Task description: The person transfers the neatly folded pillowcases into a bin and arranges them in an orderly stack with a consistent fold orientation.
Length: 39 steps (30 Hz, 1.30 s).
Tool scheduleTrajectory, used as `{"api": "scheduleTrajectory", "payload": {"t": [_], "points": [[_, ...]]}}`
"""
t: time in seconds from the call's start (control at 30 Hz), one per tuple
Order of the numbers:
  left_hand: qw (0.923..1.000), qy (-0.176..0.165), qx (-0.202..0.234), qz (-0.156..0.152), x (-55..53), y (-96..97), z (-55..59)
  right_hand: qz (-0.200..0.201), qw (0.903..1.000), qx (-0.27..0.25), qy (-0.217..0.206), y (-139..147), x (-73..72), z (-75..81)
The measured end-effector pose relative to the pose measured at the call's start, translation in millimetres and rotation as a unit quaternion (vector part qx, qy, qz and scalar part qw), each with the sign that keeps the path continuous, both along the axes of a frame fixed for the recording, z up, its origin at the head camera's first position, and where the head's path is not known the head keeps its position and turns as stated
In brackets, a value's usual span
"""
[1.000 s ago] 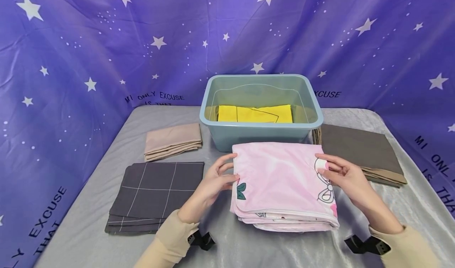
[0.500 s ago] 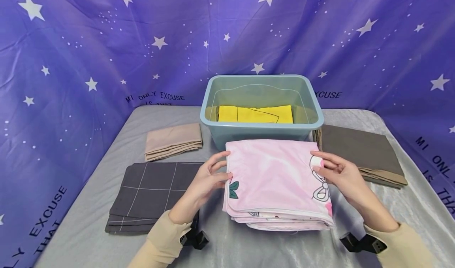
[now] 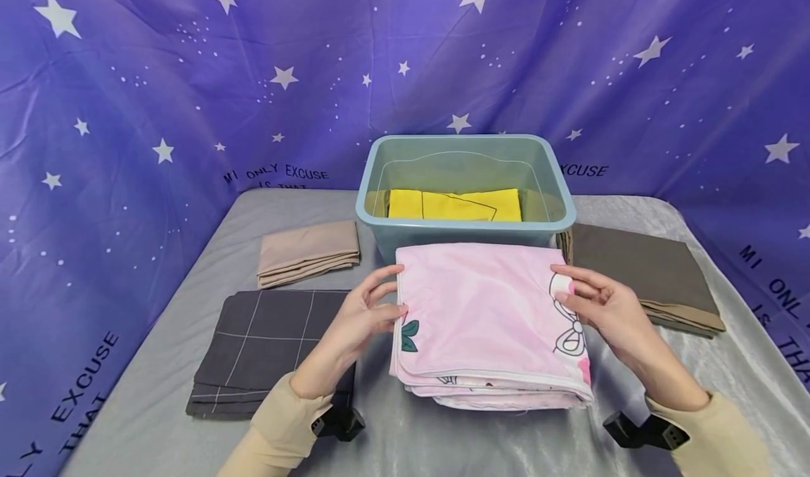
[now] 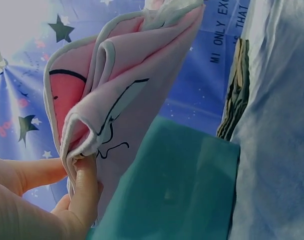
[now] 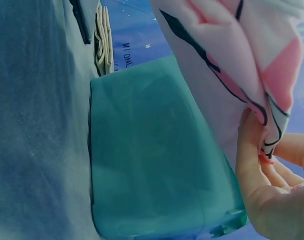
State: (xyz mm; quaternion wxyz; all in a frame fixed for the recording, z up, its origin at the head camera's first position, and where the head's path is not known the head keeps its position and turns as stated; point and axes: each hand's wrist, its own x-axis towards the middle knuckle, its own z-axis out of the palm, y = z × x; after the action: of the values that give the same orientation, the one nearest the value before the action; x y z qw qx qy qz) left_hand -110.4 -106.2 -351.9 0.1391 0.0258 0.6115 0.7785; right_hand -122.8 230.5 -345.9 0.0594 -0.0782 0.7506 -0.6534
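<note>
A folded pink blanket (image 3: 481, 315) with a white edge and printed bow and leaf is held up between both hands, in front of the bin. My left hand (image 3: 361, 315) grips its left side, thumb on top and fingers beneath. On the right side my right hand (image 3: 616, 315) pinches it the same way. Both wrist views show the blanket (image 4: 126, 95) raised off the table, its layers hanging in folds. Just behind it stands a blue-green plastic bin (image 3: 465, 231) with a folded yellow cloth (image 3: 455, 204) inside; the blanket overlaps the bin's lower front in the head view.
Left of the bin lies a folded beige cloth (image 3: 309, 245), with a dark grey checked cloth (image 3: 266, 343) nearer the front. A folded brown-grey cloth (image 3: 639, 269) lies to the right. The table has a grey velvety cover (image 3: 487, 449); a purple starry curtain (image 3: 405, 104) hangs behind.
Both hands have carried the pink blanket a little to the left and toward the bin. The bin and the other folded cloths stay where they were.
</note>
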Motion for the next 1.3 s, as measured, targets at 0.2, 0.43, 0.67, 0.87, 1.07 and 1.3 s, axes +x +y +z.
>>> {"api": "scheduleTrajectory", "payload": {"t": [0.2,0.43,0.67,0.87,1.07,1.3], "points": [[1.0000,0.001,-0.005,0.002,0.3,-1.6,4.8,-0.001,1.0000,0.007,0.001,-1,-0.4,4.3],[1.0000,0.008,-0.003,-0.003,-0.4,-4.1,12.3,0.001,0.9999,-0.016,0.001,-3,-2.2,12.2],[0.9998,0.015,-0.006,-0.011,-3.4,-6.6,21.4,0.002,0.9992,-0.038,-0.009,-4,-5.1,20.3],[0.9996,0.018,-0.019,-0.012,-7.3,-8.4,28.4,0.010,0.9984,-0.056,-0.009,-5,-8.7,27.0],[0.9992,0.012,-0.037,-0.011,-14.3,-9.0,36.2,-0.002,0.9993,-0.038,-0.002,-7,-15.1,32.8],[0.9987,0.012,-0.049,-0.005,-25.8,-8.4,43.8,-0.004,0.9992,-0.041,-0.001,-8,-25.4,38.7]]}}
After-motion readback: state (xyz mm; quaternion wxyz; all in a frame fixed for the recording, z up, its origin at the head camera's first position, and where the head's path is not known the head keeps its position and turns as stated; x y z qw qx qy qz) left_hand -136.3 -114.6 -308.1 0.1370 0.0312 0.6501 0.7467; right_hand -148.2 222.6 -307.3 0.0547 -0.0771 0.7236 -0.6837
